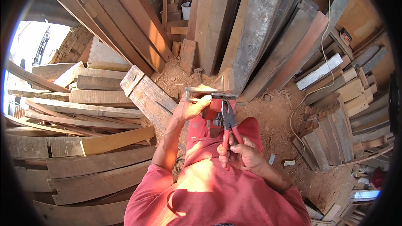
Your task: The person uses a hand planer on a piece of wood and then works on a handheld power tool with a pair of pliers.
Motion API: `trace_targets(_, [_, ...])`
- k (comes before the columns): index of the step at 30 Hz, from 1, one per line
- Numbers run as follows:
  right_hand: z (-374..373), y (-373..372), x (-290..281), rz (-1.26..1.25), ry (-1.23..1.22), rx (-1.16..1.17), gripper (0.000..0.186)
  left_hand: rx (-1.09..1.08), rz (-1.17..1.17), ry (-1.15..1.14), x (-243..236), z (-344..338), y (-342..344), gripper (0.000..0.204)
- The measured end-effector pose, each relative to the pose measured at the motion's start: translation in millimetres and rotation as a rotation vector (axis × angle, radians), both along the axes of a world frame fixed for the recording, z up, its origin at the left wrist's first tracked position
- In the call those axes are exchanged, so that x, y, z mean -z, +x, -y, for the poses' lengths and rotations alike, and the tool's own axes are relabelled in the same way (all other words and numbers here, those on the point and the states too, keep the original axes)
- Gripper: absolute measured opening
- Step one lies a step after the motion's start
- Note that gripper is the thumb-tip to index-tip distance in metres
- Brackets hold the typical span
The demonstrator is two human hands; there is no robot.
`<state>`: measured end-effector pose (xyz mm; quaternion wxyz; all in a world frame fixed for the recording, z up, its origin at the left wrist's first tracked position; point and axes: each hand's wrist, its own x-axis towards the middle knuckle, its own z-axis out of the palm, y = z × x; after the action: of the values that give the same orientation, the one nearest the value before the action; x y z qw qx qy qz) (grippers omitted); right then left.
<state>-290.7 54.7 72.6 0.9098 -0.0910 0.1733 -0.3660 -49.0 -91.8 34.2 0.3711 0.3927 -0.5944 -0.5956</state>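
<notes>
My right hand (243, 155) is wrapped around the red handles of a pair of pliers (229, 119). The dark jaws point away from me and reach the edge of a dark flat metal bar (224, 96). My left hand (193, 105) grips a pale metal piece (204, 90) shaped like a narrow loop, its thumb lying on top and its other fingers mostly hidden behind. Beneath the bar, between my knees, sits a red metal body (215, 106) that looks like a vise; the pliers and my left hand partly cover it. Whether bar and loop are joined I cannot tell.
Long boards (217, 16) lean upright ahead. Stacked planks (100, 155) fill the left side, and a worn board (146, 96) lies near my left hand. Wood offcuts (331, 134) pile up at the right beside a pale cable (305, 96). Shavings cover the floor (276, 113).
</notes>
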Motion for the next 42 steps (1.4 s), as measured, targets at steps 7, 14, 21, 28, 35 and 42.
trace_targets(7, [-12, 42, 2, 0.054, -0.021, 0.108, 0.011, -0.012, 0.033, -0.043, 3, 1, -1, 0.030])
trace_targets(14, [11, -3, 8, 0.005, -0.163, -0.050, 0.024, -0.038, -0.008, -0.008, 0, -2, 8, 0.035])
trace_targets(21, [51, -62, -2, 0.004, -0.218, -0.326, 0.031, 0.106, -0.108, -0.020, 7, 1, 21, 0.032])
trace_targets(28, [57, -75, 1, -0.088, -0.231, -0.407, 0.023, 0.176, -0.130, 0.036, -13, -5, 25, 0.028])
trace_targets(35, [35, -56, 7, -0.104, -0.222, -0.353, 0.018, 0.178, -0.160, 0.036, -7, -5, 25, 0.028])
trace_targets(42, [12, -34, 13, -0.061, -0.156, -0.239, 0.018, 0.133, -0.118, 0.013, -5, -5, 21, 0.028])
